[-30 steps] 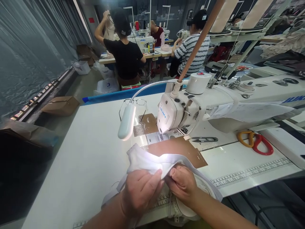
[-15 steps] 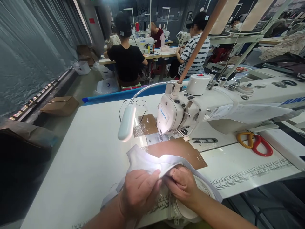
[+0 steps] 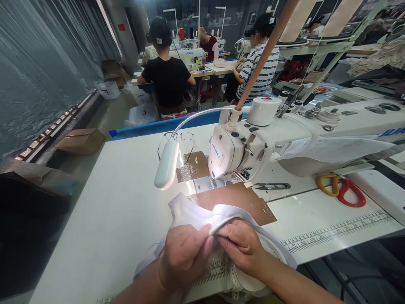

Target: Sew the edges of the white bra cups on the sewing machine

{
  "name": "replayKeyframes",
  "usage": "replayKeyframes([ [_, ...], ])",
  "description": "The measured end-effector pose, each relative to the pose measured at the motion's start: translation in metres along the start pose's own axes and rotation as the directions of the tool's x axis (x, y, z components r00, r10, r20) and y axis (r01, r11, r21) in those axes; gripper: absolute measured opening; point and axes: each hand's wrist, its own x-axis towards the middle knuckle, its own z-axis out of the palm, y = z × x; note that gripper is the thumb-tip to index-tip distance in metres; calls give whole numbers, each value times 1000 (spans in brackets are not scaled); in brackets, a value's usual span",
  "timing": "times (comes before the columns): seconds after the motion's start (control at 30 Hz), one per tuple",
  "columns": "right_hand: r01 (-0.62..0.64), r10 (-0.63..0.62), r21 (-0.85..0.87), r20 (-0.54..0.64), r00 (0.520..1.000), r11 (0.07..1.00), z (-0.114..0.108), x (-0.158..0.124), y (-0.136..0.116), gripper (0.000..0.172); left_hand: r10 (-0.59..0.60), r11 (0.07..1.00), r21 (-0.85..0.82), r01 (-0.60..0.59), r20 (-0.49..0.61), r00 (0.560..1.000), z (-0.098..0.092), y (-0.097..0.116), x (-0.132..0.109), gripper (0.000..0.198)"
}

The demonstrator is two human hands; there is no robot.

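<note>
A piece of white fabric (image 3: pixel 190 213) with a raised, folded edge lies at the table's front, spreading below and to both sides of my hands. My left hand (image 3: pixel 186 249) is closed, pinching that edge between thumb and fingers. Close beside it, my right hand (image 3: pixel 242 245) pinches the same edge a little to the right. A lace-like band (image 3: pixel 234 280) hangs under my right hand. Just beyond the fabric stand the brown plate (image 3: pixel 236 202) on the table and the sewing machine's head (image 3: pixel 226 147), apart from my hands.
A lamp (image 3: pixel 167 164) on a bent neck hangs left of the machine. Eyeglasses (image 3: pixel 186 136) lie behind it. Thread snips (image 3: pixel 272 186) and scissors with yellow and red handles (image 3: pixel 351 193) lie to the right. A ruler strip (image 3: pixel 335 232) runs along the front edge. People sit at machines beyond.
My right fingers have shifted slightly along the fabric's edge toward my left hand, and the fold between them has changed shape a little. Both hands keep their pinch.
</note>
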Motion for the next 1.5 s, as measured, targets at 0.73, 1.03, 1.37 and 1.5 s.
replayKeyframes([
  [0.73,-59,56,-60,-43,998,996,7,-4,-1,15,-67,996,-65,65,-38,997,2,4,0,26],
  [1.03,-59,51,-99,-73,996,993,7,-3,-3,14,34,999,-5,-34,-10,999,2,3,1,27],
  [1.37,-9,-15,-185,-127,992,983,11,-5,5,17,157,986,60,-156,-14,987,2,0,0,39],
  [1.5,-1,-22,-154,-147,989,988,11,-3,4,18,164,985,63,-163,-8,986,3,-1,-3,41],
])
